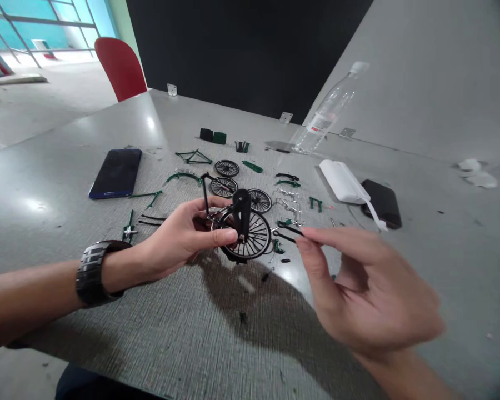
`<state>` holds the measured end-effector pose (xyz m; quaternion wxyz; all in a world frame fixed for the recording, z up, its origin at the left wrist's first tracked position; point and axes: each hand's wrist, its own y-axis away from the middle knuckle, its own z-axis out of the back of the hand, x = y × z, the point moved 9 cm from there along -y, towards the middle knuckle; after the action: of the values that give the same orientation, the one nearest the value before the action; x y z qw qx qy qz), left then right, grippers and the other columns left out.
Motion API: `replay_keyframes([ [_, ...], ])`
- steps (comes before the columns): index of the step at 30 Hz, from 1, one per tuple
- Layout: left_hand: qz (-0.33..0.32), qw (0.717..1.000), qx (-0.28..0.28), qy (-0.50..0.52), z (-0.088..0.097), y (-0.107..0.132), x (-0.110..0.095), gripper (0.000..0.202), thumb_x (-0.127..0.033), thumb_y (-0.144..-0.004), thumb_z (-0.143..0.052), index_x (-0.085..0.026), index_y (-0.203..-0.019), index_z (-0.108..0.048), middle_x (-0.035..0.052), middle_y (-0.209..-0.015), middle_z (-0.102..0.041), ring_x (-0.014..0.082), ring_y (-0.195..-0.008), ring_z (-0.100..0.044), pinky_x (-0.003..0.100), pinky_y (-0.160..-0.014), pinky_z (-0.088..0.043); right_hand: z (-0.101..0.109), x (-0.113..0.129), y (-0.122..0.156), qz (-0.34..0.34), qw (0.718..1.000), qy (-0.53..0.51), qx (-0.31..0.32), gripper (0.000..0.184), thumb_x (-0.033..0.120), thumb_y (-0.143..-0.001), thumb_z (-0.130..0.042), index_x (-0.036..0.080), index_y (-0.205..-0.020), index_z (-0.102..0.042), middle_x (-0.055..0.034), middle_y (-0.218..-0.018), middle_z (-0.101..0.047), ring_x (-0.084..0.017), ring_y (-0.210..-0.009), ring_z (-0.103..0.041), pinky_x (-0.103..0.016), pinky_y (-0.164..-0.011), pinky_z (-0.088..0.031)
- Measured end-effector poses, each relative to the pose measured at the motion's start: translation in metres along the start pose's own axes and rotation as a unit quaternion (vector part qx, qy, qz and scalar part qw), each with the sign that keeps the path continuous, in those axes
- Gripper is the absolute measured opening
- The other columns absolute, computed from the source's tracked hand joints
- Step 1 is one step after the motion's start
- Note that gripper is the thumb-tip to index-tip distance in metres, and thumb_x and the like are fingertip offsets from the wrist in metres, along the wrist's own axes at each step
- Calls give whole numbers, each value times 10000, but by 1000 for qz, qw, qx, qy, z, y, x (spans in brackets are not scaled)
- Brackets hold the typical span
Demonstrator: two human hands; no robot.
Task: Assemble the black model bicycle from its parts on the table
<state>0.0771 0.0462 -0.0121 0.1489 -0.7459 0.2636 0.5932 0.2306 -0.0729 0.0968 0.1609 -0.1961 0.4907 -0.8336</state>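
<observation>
My left hand [179, 236], with a dark watch on its wrist, grips a partly built black model bicycle [242, 214] above the table. Its spoked wheel and black chain cover face me, and my thumb presses near the wheel hub. To the right of the wheel, my right hand [366, 289] pinches a thin black forked piece [289, 229] between thumb and forefinger. The two prongs, one with a small ring at its end, point toward the wheel without clearly touching it. Behind the bicycle lie loose spoked wheels [226, 168] and a green bicycle frame [194, 157].
Several small green, black and clear parts [288, 183] are spread across the grey table [170, 344]. At the left lies a phone [115, 173]. A clear bottle [331, 108], a white case [344, 180] and a black flat object [383, 203] are at the right.
</observation>
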Motion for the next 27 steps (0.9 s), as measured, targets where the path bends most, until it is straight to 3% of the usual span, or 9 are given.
replay_keyframes([
  [2,-92,988,-23,-118,5,4,-20,300,-228,-722,-875,-184,-982,-732,60,-909,-770,208,-862,-739,303,-789,-610,3,-8,2,-28,999,-18,-34,366,21,-803,-724,280,-1061,-716,9,-856,-763,-192,-751,-715,-329,-639,-582],
  [4,-238,943,-18,-231,-1,19,-50,160,-183,-800,-799,-216,-955,-779,84,-1046,-772,241,-1008,-722,386,-948,-574,2,-16,4,-57,997,-38,-46,342,38,-810,-722,280,-1052,-715,1,-863,-758,-192,-757,-708,-331,-618,-571],
  [6,-317,900,14,-299,-11,34,-65,186,-120,-838,-726,-266,-926,-799,88,-1133,-748,257,-1077,-696,430,-989,-555,-1,-21,5,-71,996,-45,-43,309,49,-821,-714,274,-1033,-713,-2,-867,-751,-182,-755,-699,-325,-619,-566],
  [13,-263,903,79,-330,-26,36,-62,192,-93,-728,-810,-271,-776,-757,65,-800,-729,326,-1055,-708,541,-1023,-544,2,-9,0,-41,999,-28,-17,321,-17,-805,-695,234,-1005,-702,9,-830,-743,-146,-708,-693,-282,-617,-571],
  [15,-268,890,104,-354,-33,36,-61,174,-97,-747,-791,-267,-754,-754,63,-768,-722,319,-1032,-716,533,-1012,-558,2,-5,-2,-28,999,-37,-7,320,-27,-806,-686,220,-1008,-696,12,-827,-742,-138,-709,-698,-269,-627,-576],
  [19,-315,867,99,-372,-33,41,-64,140,-125,-804,-756,-263,-826,-767,76,-838,-749,288,-1019,-721,499,-1031,-551,0,-4,-1,-14,999,-51,1,344,-29,-804,-686,234,-1027,-693,15,-828,-744,-146,-702,-699,-278,-608,-571],
  [23,-300,895,68,-323,-23,39,-61,177,-138,-816,-750,-271,-930,-769,89,-1037,-752,274,-1047,-699,454,-1016,-538,0,-9,1,-29,997,-74,-16,374,-20,-800,-694,242,-1066,-690,4,-846,-746,-156,-705,-685,-278,-532,-525],
  [25,-301,907,41,-291,-20,36,-62,142,-134,-813,-744,-245,-900,-760,95,-1126,-724,252,-1016,-690,397,-927,-559,2,-10,2,-29,995,-97,-26,394,-15,-792,-708,247,-1086,-688,3,-847,-743,-163,-722,-687,-283,-544,-531],
  [27,-227,946,-25,-229,-8,25,-53,108,-206,-798,-794,-203,-850,-699,78,-1047,-726,204,-884,-695,322,-775,-567,2,-8,3,-16,994,-101,-23,407,-7,-787,-724,256,-1094,-687,10,-853,-748,-168,-733,-695,-298,-595,-564],
])
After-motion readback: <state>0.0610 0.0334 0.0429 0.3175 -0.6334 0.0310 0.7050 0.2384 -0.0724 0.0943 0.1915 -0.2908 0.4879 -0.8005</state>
